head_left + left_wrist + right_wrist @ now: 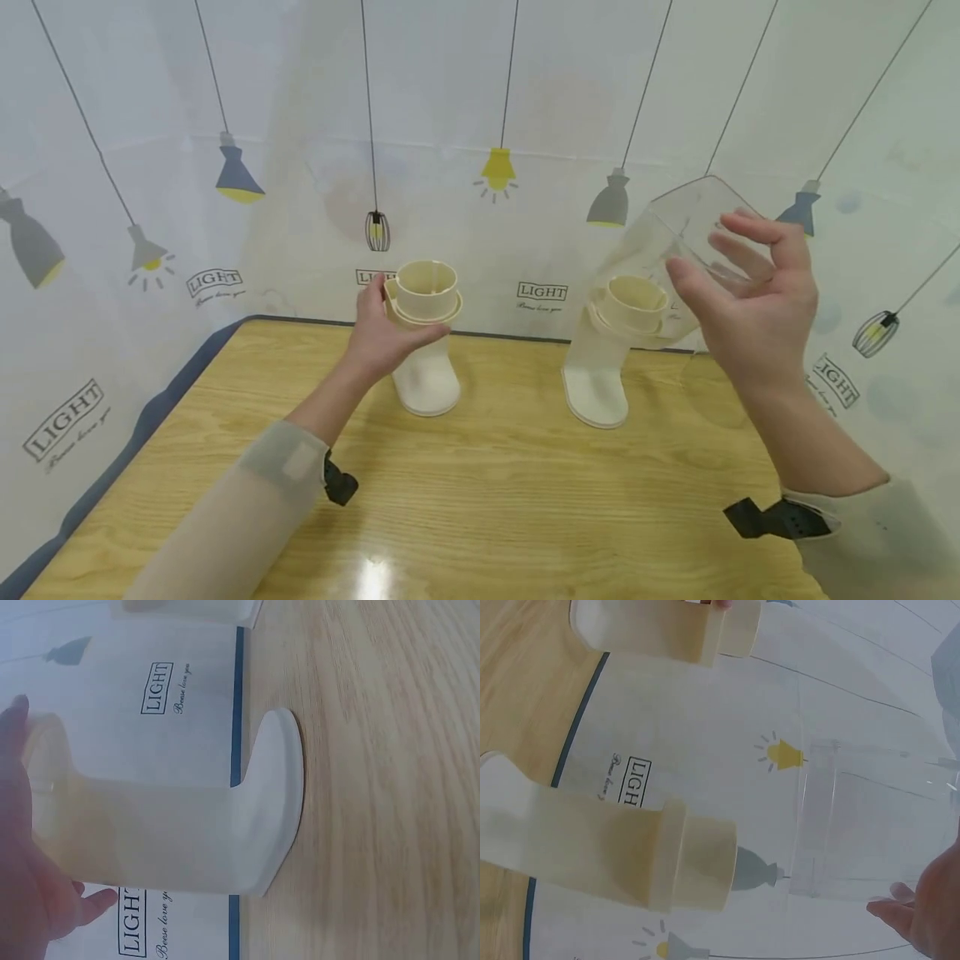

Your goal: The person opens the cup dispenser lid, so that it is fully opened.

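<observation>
Two cream plastic stands, each with a rounded foot and a round cup-like collar on top, stand upright on the table. My left hand (pixel 378 329) grips the collar of the left stand (pixel 427 379), its thumb across the front and its fingers round the far left side. In the left wrist view that stand's upright (pixel 165 832) appears sideways. Above and right of the right stand (pixel 596 375), my right hand (pixel 765 308) holds a clear plastic container (pixel 697 221) between thumb and fingers. A gap separates the container (pixel 885 825) from the right stand's collar (pixel 705 862) in the right wrist view.
The wooden table (pixel 510 500) has a dark blue edge (pixel 150 425). Close behind it hangs a pale backdrop (pixel 465 83) printed with lamps and the word LIGHT. A black strap (pixel 780 518) is on the right wrist, another (pixel 340 483) on the left.
</observation>
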{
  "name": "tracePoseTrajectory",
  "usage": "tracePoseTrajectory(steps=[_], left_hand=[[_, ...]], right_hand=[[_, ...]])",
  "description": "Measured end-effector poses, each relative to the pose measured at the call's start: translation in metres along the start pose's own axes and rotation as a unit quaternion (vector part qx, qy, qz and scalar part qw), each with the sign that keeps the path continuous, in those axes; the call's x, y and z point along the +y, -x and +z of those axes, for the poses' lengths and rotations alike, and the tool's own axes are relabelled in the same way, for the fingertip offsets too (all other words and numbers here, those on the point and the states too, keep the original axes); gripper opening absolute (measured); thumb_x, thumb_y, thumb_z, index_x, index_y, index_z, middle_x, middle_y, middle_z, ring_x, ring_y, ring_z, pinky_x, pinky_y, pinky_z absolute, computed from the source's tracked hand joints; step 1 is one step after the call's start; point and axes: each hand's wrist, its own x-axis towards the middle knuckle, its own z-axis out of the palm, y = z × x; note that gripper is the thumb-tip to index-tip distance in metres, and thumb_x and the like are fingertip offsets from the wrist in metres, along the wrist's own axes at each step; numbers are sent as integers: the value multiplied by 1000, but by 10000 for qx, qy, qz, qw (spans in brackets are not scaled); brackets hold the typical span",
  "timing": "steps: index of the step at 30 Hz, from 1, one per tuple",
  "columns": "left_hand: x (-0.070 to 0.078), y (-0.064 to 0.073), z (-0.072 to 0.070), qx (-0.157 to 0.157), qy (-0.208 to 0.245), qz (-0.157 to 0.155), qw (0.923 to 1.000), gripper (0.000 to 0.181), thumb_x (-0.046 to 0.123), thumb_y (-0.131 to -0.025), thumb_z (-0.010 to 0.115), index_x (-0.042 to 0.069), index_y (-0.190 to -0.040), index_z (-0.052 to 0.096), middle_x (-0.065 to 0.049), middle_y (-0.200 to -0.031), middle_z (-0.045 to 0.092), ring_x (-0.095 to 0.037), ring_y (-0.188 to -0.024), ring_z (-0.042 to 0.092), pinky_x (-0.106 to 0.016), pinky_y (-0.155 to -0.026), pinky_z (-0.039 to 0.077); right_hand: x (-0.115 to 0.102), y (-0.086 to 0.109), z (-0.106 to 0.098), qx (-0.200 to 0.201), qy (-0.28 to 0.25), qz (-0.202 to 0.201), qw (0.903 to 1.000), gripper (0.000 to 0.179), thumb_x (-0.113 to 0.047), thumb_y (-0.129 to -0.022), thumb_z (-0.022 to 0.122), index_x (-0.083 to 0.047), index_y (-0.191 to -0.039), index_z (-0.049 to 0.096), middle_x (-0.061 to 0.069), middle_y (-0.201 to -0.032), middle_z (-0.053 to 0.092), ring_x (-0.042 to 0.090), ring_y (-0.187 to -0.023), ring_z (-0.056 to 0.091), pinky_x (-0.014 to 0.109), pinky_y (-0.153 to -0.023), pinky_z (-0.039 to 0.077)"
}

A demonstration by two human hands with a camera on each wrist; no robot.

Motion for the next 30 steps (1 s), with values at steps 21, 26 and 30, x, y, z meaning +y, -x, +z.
tracePoseTrajectory(steps=[21,26,30], left_hand=[[-4,-9,-14,-324,217,184,9991,123,44,-83,97,12,-173,21,-15,-172,40,-35,-163,34,-66,-134,27],[-4,-10,-16,-418,279,83,9987,125,45,-84,97,12,-174,16,-16,-175,35,-38,-165,31,-65,-133,28],[-5,-11,-17,-478,274,44,9985,123,46,-85,96,16,-175,17,-14,-176,33,-39,-166,29,-66,-133,30]], right_hand=[[32,42,-100,587,1548,1045,9807,55,3,-85,87,-7,-135,68,-4,-152,56,12,-124,69,7,-85,56],[45,49,-115,588,2540,1515,9534,52,-14,-90,89,-19,-137,68,-16,-146,54,1,-118,68,4,-79,54],[57,50,-131,566,3060,1951,9301,48,-27,-92,89,-30,-134,67,-21,-145,52,-7,-114,64,1,-79,49]])
